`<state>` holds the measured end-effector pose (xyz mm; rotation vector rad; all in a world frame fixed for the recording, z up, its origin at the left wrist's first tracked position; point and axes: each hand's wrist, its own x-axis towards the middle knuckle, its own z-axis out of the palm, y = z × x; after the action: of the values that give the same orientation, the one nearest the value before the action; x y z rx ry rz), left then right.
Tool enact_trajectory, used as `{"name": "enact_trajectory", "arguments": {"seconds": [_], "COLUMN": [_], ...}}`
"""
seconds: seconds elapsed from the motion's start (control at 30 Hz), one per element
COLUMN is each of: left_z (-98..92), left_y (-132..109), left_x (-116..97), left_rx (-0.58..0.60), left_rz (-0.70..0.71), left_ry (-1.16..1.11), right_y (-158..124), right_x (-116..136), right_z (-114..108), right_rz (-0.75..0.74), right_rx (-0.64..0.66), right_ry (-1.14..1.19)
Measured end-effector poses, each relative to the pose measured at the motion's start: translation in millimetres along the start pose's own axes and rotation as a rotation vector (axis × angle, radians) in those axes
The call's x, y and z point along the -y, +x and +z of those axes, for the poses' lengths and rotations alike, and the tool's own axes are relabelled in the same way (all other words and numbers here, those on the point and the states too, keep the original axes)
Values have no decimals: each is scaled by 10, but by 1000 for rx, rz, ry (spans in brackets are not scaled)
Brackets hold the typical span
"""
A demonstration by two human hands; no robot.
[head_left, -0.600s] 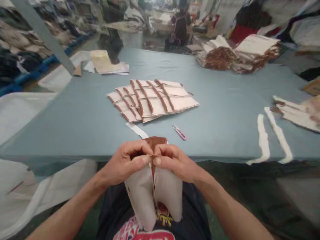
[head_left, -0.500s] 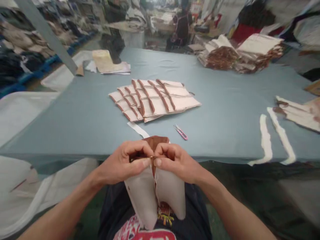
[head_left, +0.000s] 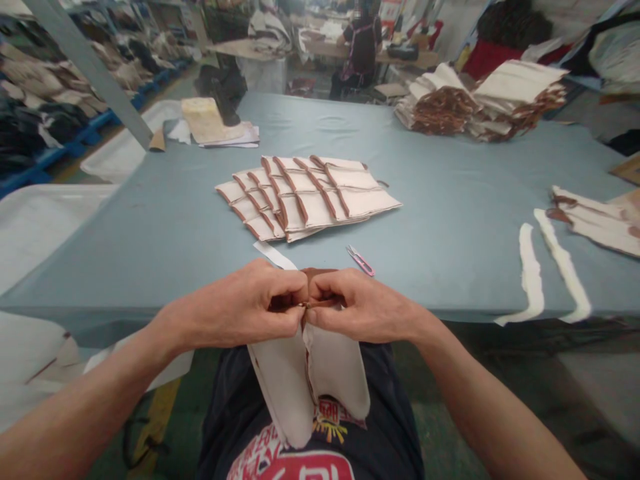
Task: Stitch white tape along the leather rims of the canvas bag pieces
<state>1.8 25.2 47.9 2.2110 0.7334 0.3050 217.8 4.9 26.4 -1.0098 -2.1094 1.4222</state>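
Observation:
A cream and brown sewn fabric piece (head_left: 285,387) hangs over my lap, its two rounded cream lobes parted by a seam in the middle. My left hand (head_left: 260,303) is closed in a pinch on its brown upper edge, just left of the seam. Right beside it, my right hand (head_left: 350,303) pinches the same edge, thumb and curled fingers pressed together. The two sets of fingertips nearly meet at the seam. What lies exactly under the fingers is hidden. Just beyond my right hand, pink-handled thread snips (head_left: 361,261) lie on the table.
Overlapping cream pieces with brown edges (head_left: 320,197) lie on the blue-grey table (head_left: 450,220). A white strip (head_left: 275,255) is near my left hand. Stacked fabric pieces (head_left: 520,93) stand at back right, two cream strips (head_left: 531,273) at the right edge. A person (head_left: 361,50) is farther off.
Both hands have risen slightly and turned, so their backs show more and the fingers curl tighter at the seam. The fabric piece has shifted up a little with them.

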Motion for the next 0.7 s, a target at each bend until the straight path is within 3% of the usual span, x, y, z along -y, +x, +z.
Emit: {"name": "enact_trajectory", "arguments": {"seconds": [0.1,0.3,0.5,0.7], "left_z": [49,51,79,35], "left_y": [1,-112,-228,-204], "left_x": [7,88,154,-125], "left_rx": [-76,-182,-81,34], "left_rz": [-6,-159,-299,-272], "left_ry": [-10,-137,-234,-214], "right_y": [0,-30,-129,-307], "right_x": [10,-131,-86,43], "right_z": [-106,-423,-387,-249], "right_rz": [5,27,-45,-102], "right_rx": [14,-62,-80,-188], "right_ry": [-113,-136,-55,-49]}}
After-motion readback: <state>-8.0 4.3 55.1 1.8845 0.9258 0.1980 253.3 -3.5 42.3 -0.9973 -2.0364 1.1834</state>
